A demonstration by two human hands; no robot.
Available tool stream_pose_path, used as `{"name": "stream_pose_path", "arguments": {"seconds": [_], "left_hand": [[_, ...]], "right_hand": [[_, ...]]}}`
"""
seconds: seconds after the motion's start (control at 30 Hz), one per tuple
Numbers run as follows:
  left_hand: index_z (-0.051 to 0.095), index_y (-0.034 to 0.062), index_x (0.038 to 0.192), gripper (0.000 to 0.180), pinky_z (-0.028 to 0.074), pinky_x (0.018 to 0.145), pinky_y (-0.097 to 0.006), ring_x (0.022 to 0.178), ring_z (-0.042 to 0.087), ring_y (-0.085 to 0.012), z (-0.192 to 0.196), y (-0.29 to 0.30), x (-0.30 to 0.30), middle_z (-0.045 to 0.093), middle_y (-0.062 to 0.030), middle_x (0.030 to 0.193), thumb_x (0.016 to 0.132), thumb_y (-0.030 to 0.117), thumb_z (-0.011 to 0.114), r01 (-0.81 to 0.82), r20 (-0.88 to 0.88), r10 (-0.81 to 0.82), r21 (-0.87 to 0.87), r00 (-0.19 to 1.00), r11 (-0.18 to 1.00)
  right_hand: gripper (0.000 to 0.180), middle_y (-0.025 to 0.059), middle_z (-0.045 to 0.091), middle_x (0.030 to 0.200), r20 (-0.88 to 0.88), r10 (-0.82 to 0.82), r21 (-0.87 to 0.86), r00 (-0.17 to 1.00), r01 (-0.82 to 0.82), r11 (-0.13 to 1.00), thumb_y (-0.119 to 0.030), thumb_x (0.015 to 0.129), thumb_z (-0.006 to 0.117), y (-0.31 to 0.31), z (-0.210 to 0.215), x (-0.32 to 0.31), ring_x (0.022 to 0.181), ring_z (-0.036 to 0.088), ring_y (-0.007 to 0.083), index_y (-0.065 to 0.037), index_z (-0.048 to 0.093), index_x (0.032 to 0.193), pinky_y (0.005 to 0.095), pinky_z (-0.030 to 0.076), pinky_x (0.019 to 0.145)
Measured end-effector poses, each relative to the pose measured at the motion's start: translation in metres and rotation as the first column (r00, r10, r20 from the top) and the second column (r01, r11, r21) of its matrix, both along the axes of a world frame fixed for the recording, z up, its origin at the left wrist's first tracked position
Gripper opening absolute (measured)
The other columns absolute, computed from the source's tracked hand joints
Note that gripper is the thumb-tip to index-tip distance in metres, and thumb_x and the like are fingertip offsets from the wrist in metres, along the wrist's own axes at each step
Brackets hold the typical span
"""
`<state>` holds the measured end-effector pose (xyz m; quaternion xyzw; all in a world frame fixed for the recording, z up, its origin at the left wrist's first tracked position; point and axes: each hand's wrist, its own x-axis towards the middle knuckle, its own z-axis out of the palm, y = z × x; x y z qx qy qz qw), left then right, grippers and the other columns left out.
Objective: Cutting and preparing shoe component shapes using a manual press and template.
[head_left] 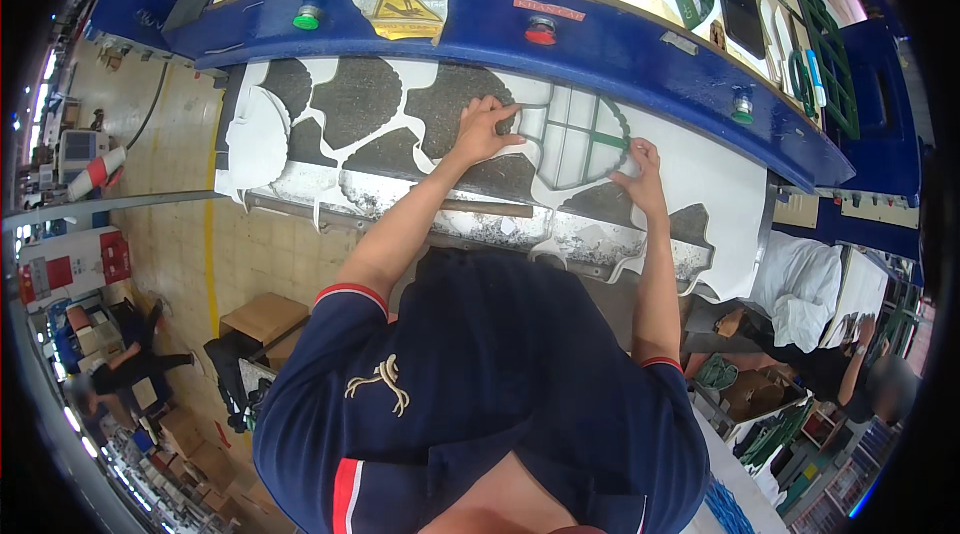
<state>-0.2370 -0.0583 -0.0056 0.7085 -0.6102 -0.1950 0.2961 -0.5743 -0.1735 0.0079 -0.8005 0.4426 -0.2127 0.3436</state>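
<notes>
Seen from above, over a navy shirt with red and white trim. Fingertips of both hands hard to make out against the pale sheet; edges of the scene bent by the lens and cut off at the dark rim.

Left hand (486, 130) stretched forward on a straight arm, palm down, fingers spread and pressed flat on a white cut sheet (690, 174), index tip touching the left edge of a green-framed cutting die (583, 137); nothing gripped. Right hand (641, 170) reaching forward with elbow bent, fingers curled loosely at the lower right edge of the same die, touching it or the sheet just beside; whether anything is pinched cannot be told.

Die lying in the middle of the dark press bed (362, 99), between the two hands, white sheet around it full of curved cut-out holes. Blue machine front (620, 49) just beyond, with a green button (307, 19), a red button (540, 32) and a yellow warning sticker (403, 6).

Behind it, more green dies (830, 44) on an upper table. Low right, another person (810, 294) in white, partly cut off. Low left, cardboard boxes (265, 316) on the tiled floor
</notes>
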Motion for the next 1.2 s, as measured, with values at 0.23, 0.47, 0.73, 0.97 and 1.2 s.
{"name": "stream_pose_path", "arguments": {"seconds": [0.23,0.47,0.73,0.97,1.2], "left_hand": [[0.066,0.0248,0.123,0.061,0.033,0.086,-0.038,0.099,0.044,-0.0227,-0.0033,0.0,0.0006,0.05,-0.0016,0.1,0.067,0.042,0.082,-0.014,0.019,0.015,-0.017,1.0,1.0],[0.065,0.0268,0.124,0.061,0.032,0.086,-0.038,0.098,0.044,-0.0225,-0.002,-0.0004,-0.0003,0.049,-0.0016,0.1,0.068,0.042,0.081,-0.008,0.028,0.008,0.007,1.0,1.0],[0.066,0.0263,0.123,0.061,0.032,0.085,-0.038,0.097,0.043,-0.0228,-0.0018,-0.0005,-0.0006,0.049,-0.0016,0.099,0.067,0.043,0.081,0.001,0.023,-0.001,0.011,1.0,1.0],[0.066,0.0269,0.123,0.06,0.032,0.085,-0.038,0.097,0.043,-0.0228,0.0007,-0.0007,-0.0015,0.048,-0.0016,0.099,0.067,0.043,0.081,0.003,0.022,-0.003,0.004,1.0,1.0],[0.065,0.0284,0.123,0.06,0.032,0.085,-0.038,0.096,0.043,-0.0229,-0.0021,-0.0013,-0.0015,0.048,-0.0019,0.098,0.067,0.042,0.082,-0.003,0.033,0.004,-0.018,0.999,1.0]], "right_hand": [[0.073,0.0092,0.046,0.13,0.028,0.009,0.03,1.0,-0.01,1.0,-0.004,0.061,0.084,0.0001,0.0037,0.0018,0.12,0.044,0.0261,0.002,0.055,0.127,0.0335,0.036,0.105],[0.069,0.0097,0.047,0.129,0.075,0.012,0.031,0.997,-0.014,0.999,0.0,0.061,0.082,-0.0005,-0.0009,-0.0017,0.117,0.045,0.0268,0.003,0.058,0.125,0.0326,0.036,0.104],[0.069,0.0093,0.047,0.131,0.041,0.01,0.016,0.999,-0.011,1.0,0.001,0.062,0.081,0.0018,0.0033,-0.0022,0.12,0.044,0.0264,0.003,0.056,0.126,0.0326,0.036,0.105],[0.07,0.0088,0.047,0.131,0.061,0.013,0.03,0.998,-0.014,0.999,0.001,0.061,0.082,0.0015,0.0029,-0.0031,0.12,0.045,0.026,0.003,0.057,0.127,0.0325,0.036,0.105],[0.07,0.0081,0.047,0.132,0.049,0.008,0.025,0.999,-0.009,1.0,0.0,0.061,0.083,0.0022,0.0054,-0.0019,0.119,0.045,0.0259,0.003,0.057,0.126,0.0328,0.037,0.105]]}}
